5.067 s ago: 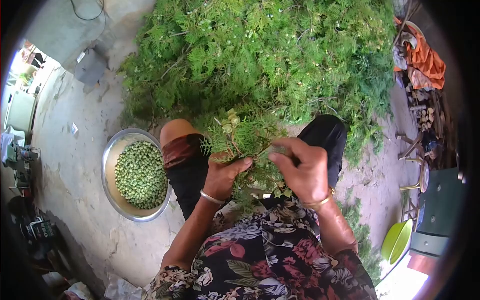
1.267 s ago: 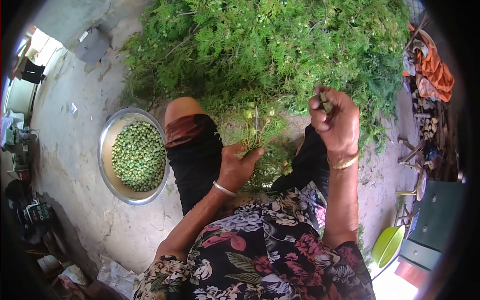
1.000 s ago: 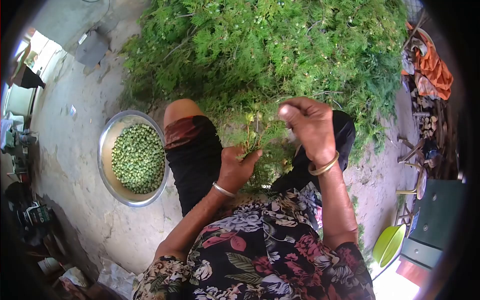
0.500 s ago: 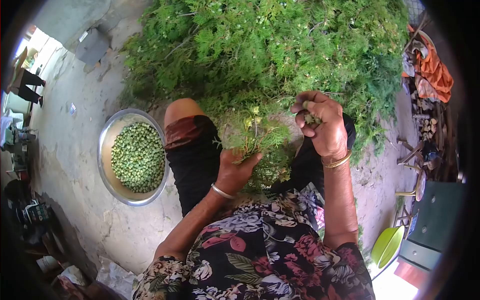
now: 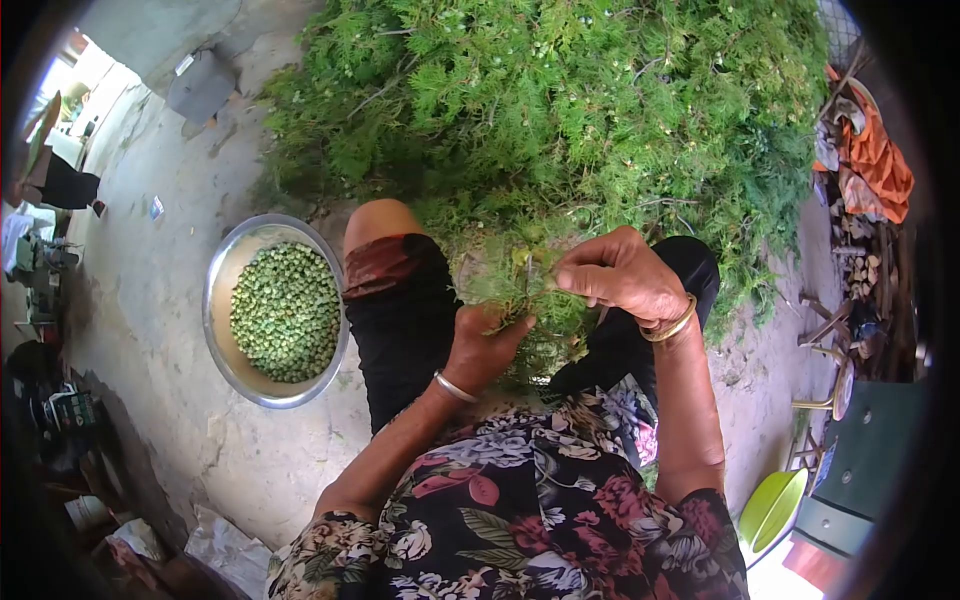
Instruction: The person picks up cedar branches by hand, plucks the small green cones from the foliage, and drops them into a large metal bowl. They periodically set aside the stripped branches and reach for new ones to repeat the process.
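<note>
My left hand (image 5: 485,350) is closed around a leafy green conifer sprig (image 5: 512,290), held upright between my knees. Thumb and fingers of my right hand (image 5: 630,276) pinch together at the sprig's right side; the small green cones seen in that palm a moment ago are hidden by the curled fingers. Beside my left knee, a wide metal basin (image 5: 214,335) holds a mass of small green cones (image 5: 286,315). Beyond my knees lies a big heap of cut conifer branches (image 5: 560,110).
A grey box-like object (image 5: 201,87) stands at the upper left, and a person (image 5: 68,185) is at the far left edge. Along the right are orange cloth (image 5: 877,160), stacked wood (image 5: 862,275), a stool (image 5: 842,388) and a lime-green basin (image 5: 772,508).
My right hand has turned over and come left and down to the sprig, its fingers closing into a pinch. My left hand keeps its hold. The person at far left has shifted.
</note>
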Tool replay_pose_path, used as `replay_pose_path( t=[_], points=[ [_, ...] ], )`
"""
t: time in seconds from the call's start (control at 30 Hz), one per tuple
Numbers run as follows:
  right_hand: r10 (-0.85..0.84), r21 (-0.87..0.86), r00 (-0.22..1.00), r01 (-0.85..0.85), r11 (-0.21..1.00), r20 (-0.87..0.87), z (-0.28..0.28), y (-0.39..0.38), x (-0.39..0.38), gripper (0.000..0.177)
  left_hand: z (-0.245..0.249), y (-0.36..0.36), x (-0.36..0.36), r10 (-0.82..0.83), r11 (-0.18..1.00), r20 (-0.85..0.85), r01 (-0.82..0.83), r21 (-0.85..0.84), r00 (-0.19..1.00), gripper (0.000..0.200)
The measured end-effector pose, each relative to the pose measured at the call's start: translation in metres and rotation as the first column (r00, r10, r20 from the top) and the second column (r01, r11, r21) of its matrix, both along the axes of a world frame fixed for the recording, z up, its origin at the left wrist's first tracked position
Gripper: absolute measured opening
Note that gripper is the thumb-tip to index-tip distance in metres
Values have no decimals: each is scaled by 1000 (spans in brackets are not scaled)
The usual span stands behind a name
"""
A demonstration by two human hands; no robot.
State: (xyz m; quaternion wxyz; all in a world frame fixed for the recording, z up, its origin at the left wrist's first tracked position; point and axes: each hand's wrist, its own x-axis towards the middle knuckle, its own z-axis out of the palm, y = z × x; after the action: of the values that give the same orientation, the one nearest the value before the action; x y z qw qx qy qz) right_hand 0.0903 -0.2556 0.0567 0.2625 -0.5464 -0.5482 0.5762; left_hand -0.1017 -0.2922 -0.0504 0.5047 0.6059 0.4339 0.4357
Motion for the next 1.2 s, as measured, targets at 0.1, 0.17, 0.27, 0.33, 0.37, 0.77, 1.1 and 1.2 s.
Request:
replay_pose_path(
  t=[0.1, 0.17, 0.27, 0.33, 0.37, 0.77, 1.1, 1.2],
  points=[
    [45, 49, 999, -45, 998, 10, 1, -2, -4, 23, 0, 1, 0, 16, 989, -37, -10, 147, 999, 9],
    [84, 102, 996, -86, 991, 24, 0, -2, -5, 21, 4, 0, 0, -11, 994, -54, 17, 111, 998, 8],
    [82, 198, 992, -100, 975, 98, 0, -4, -4, 16, 8, -2, 2, 15, 999, -24, -14, 46, 1000, 9],
    [-93, 219, 995, 81, 972, 43, 2, -7, -9, 14, 5, -1, 2, 13, 999, -9, -13, 39, 1000, 10],
    [-95, 219, 995, 82, 972, 45, -1, -9, -13, 14, 4, 0, 2, 16, 999, 4, -16, 35, 1000, 11],
    [-759, 222, 504, 864, 453, -413, 19, 12, -18, 12, -28, -9, -7, 15, 1000, -125, -16, -12, 992, 21],
    [-125, 642, 915, 362, 676, -384, 76, 71, -195, 46, -91, -15, -8, 2, 1000, -85, 0, 18, 996, 30],
    [-106, 45, 514, 273, 961, -851, 70, 64, -149, 29, -6, 2, -15, 105, 994, -12, -105, 34, 994, 10]
  ],
)
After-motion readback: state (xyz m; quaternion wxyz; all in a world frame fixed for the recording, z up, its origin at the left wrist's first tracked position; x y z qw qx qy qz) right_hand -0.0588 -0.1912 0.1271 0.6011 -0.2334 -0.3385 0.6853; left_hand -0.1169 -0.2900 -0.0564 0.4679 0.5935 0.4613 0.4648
